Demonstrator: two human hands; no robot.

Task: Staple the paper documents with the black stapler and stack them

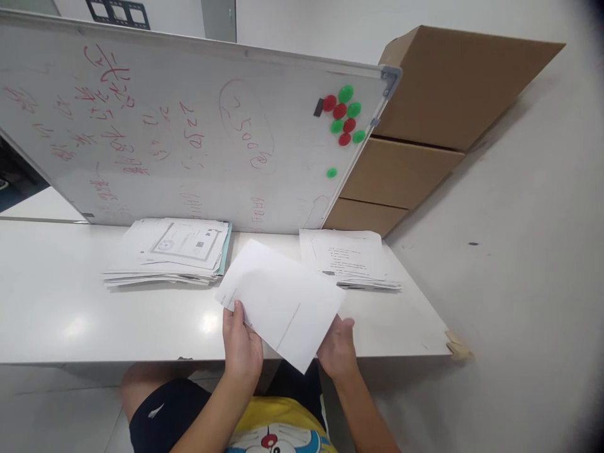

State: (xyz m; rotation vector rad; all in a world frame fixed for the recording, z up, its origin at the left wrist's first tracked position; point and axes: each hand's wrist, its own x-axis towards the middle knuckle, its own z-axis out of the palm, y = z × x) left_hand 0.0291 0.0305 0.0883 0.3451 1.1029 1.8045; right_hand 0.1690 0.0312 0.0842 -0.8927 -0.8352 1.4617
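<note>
A white sheet of paper [283, 296], mostly blank with a few faint printed lines, is held tilted above the front of the table. I cannot tell whether it is one sheet or more. My left hand [241, 343] grips its left edge, thumb on top and fingers underneath. Against the lower right edge rests my right hand [337, 349], its thumb stretched away from the sheet and its other fingers partly hidden behind it. Beyond the sheet lie two paper stacks: a thick one [165, 258] on the left and a thinner one [352, 258] on the right.
A whiteboard [198, 145] with red writing and round magnets [346, 94] stands along the back of the white table [61, 302]. Cardboard boxes [434, 94] are piled behind its right end. A wall [519, 251] bounds the right side. Brown tape [457, 346] covers the table's front right corner.
</note>
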